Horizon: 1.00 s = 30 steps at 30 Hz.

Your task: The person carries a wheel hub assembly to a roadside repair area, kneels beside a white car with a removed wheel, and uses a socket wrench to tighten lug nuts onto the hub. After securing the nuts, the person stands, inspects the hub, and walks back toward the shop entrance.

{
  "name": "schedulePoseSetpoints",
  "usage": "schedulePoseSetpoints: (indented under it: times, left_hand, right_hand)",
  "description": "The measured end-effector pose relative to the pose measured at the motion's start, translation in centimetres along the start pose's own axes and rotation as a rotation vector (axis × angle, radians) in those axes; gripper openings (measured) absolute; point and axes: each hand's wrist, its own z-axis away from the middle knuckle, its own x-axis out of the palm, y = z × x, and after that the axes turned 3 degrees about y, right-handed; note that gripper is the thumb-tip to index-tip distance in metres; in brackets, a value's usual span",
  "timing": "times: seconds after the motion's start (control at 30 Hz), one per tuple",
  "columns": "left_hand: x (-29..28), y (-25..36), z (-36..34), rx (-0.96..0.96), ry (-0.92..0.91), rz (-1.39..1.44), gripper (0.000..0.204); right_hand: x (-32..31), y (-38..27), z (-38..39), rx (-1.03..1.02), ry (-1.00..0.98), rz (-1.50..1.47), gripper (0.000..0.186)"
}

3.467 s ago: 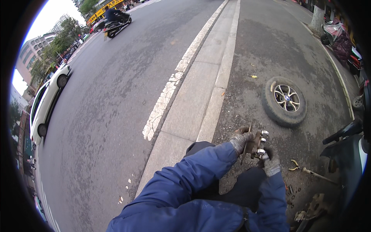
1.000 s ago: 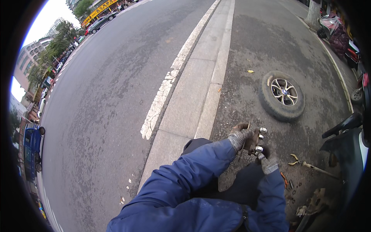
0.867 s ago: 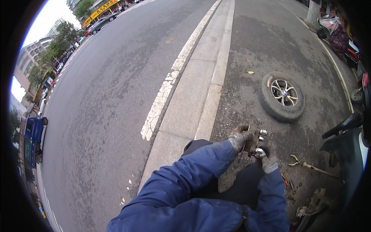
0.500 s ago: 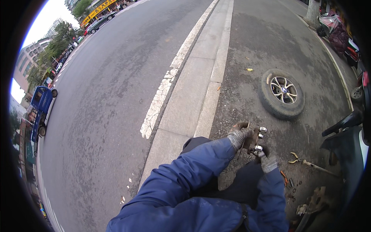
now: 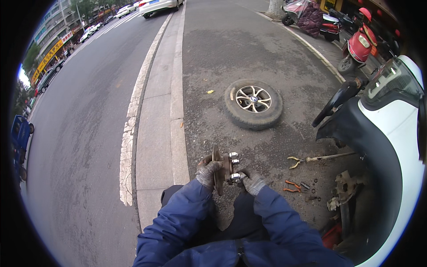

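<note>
While my left hand is closed on the disc of the hub, held upright over the asphalt before me, my right hand curls at the nearest nut; cannot tell whether it grips. Wheel lies flat beyond, orange pliers to the right
</note>
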Motion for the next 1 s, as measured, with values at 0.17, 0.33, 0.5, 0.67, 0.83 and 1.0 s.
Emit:
schedulePoseSetpoints:
  times: [0.17, 0.33, 0.5, 0.67, 0.83, 1.0]
  left_hand:
    - [1.2, -1.8, -1.2, 0.009, 0.043, 0.012, 0.040]
    - [0.0, -2.4, -1.9, 0.024, 0.011, 0.018, 0.041]
    - [-1.0, -1.9, -1.7, -0.033, -0.039, 0.046, 0.043]
    - [-0.3, -0.8, -0.9, 0.006, 0.021, 0.046, 0.041]
    - [1.4, -0.8, -0.8, 0.024, 0.154, -0.008, 0.041]
    - [0.5, 0.2, -0.2, -0.024, 0.100, -0.088, 0.046]
  right_hand:
    - [0.3, -0.4, 0.0, -0.316, 0.095, -0.115, 0.022]
    - [-0.1, -0.4, 0.4, -0.108, 0.095, 0.005, 0.028]
    - [-0.4, -0.6, 0.8, -0.154, -0.053, -0.025, 0.032]
    - [-0.6, 0.2, 0.0, -0.087, -0.088, -0.140, 0.042]
    - [0.2, 1.0, -0.4, -0.519, 0.035, -0.001, 0.027]
    - [-0.5, 1.9, -0.9, 0.009, 0.016, 0.137, 0.025]
